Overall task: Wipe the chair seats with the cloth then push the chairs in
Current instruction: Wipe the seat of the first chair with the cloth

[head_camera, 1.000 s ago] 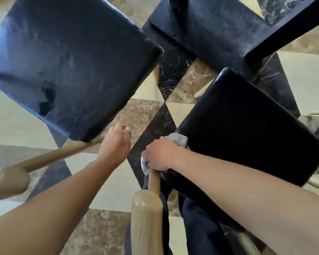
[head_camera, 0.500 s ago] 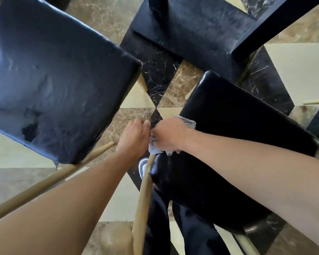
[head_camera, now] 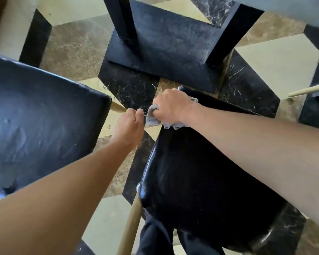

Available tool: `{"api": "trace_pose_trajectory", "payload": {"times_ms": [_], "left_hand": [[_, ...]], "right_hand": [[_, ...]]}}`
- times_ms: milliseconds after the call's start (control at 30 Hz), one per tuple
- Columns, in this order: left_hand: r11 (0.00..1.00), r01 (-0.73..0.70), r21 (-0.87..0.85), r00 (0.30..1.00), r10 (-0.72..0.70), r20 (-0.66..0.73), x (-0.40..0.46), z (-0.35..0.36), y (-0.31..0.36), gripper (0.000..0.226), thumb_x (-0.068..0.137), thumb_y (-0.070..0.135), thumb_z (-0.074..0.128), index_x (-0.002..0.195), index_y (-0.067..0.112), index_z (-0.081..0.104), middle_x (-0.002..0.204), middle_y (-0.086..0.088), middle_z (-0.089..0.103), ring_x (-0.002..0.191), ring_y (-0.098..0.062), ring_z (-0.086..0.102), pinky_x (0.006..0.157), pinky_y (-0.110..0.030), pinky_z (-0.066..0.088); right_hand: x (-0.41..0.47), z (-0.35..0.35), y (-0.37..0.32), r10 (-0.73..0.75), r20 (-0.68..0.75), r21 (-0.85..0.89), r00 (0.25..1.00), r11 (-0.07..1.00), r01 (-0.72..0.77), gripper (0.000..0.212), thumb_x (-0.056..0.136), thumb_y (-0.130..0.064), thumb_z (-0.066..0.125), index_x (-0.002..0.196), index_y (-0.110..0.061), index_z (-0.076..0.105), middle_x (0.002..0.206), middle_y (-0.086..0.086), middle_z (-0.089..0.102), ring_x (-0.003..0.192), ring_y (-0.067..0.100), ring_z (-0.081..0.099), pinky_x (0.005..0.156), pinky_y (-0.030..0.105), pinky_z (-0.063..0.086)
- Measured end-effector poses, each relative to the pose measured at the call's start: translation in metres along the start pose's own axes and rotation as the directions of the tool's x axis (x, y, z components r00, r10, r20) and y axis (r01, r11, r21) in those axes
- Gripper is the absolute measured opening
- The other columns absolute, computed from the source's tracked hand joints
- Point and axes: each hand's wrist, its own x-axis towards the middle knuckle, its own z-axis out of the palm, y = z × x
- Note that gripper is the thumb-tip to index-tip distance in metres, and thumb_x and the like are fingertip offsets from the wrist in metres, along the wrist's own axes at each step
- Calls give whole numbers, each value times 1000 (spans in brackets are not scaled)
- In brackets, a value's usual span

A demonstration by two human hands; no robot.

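Note:
Two chairs with black padded seats stand below me. My right hand (head_camera: pixel 170 105) grips a grey cloth (head_camera: pixel 153 119) and presses it on the far left corner of the right seat (head_camera: pixel 201 181). My left hand (head_camera: pixel 130 126) hovers in the gap between the chairs, fingers curled loosely, right next to the cloth's hanging edge; I cannot tell if it touches it. The left seat (head_camera: pixel 41 122) looks dusty and has a tear near its front corner. A wooden post (head_camera: pixel 131 225) of the right chair's back rises at the bottom centre.
A black table base (head_camera: pixel 166 43) with two dark legs stands just beyond the chairs on a patterned marble floor (head_camera: pixel 77 46). Another pale wooden chair rail (head_camera: pixel 309 90) pokes in at the right edge. My dark trousers show under the right seat.
My right hand slid the cloth along the seat's left edge from the near corner by the wooden post to the far corner. My left hand followed beside it. The view tilted forward.

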Motion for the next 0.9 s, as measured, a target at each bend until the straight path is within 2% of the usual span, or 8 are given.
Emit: {"api": "trace_pose_trajectory", "payload": {"times_ms": [100, 167, 267, 367, 467, 600, 700, 900], "left_hand": [[999, -38, 13, 999, 38, 4, 6, 7, 21, 39, 100, 43, 23, 95, 16, 50, 96, -7, 56, 88, -24, 51, 67, -35, 33], [997, -64, 54, 998, 63, 12, 8, 13, 30, 39, 101, 46, 22, 96, 18, 49, 95, -5, 55, 86, -22, 51, 64, -34, 32], [994, -75, 79, 997, 74, 10, 10, 19, 37, 40, 101, 49, 21, 93, 20, 48, 91, -4, 55, 82, -20, 49, 62, -34, 30], [994, -77, 72, 997, 77, 13, 10, 29, 43, 38, 100, 49, 22, 87, 22, 45, 86, -2, 52, 77, -18, 46, 59, -34, 28], [994, -67, 84, 998, 65, 16, 10, 34, 45, 37, 99, 51, 22, 90, 22, 44, 89, -3, 52, 73, -14, 44, 59, -34, 28], [989, -90, 115, 996, 88, 26, 11, 36, 49, 37, 100, 49, 23, 94, 21, 46, 95, -4, 53, 80, -18, 46, 68, -35, 30], [985, -110, 133, 994, 106, 33, 11, 39, 56, 37, 100, 48, 24, 95, 19, 47, 98, -5, 52, 88, -22, 48, 73, -36, 33], [965, -151, 214, 988, 153, 6, 0, 50, 85, 40, 99, 44, 30, 119, 16, 51, 112, -4, 47, 108, -26, 46, 92, -41, 39]], "right_hand": [[-1, -6, 15, 25, -78, 21, 997, 999, -24, 26, 88, -38, 45, 71, -20, 54, 78, 5, 62, 78, 27, 53, 72, 37, 39], [-1, -10, 24, 48, -124, 28, 991, 999, -45, 26, 89, -39, 44, 73, -20, 53, 83, 6, 65, 81, 28, 55, 83, 41, 44], [5, -17, 31, 54, -167, 19, 984, 998, -52, 24, 90, -36, 45, 75, -20, 52, 86, 5, 67, 85, 28, 58, 95, 44, 43], [9, -25, 52, 121, -209, 80, 970, 991, -107, 18, 88, -33, 48, 76, -21, 51, 84, 3, 63, 87, 28, 59, 85, 42, 45], [16, -32, 75, 286, -207, 233, 936, 943, -237, 15, 87, -33, 50, 78, -22, 54, 85, 0, 58, 84, 28, 58, 71, 35, 41], [-4, -30, 110, 491, -165, 366, 856, 836, -408, 24, 88, -37, 47, 91, -19, 63, 87, -1, 54, 80, 25, 48, 70, 33, 37], [-49, -17, 124, 539, -232, 447, 810, 798, -404, 25, 86, -33, 48, 65, -20, 44, 64, -8, 48, 69, 29, 50, 64, 32, 32], [-110, -3, 142, 600, -299, 535, 742, 749, -391, 25, 83, -39, 47, 84, -17, 60, 83, 1, 65, 78, 27, 56, 69, 34, 40]]}}
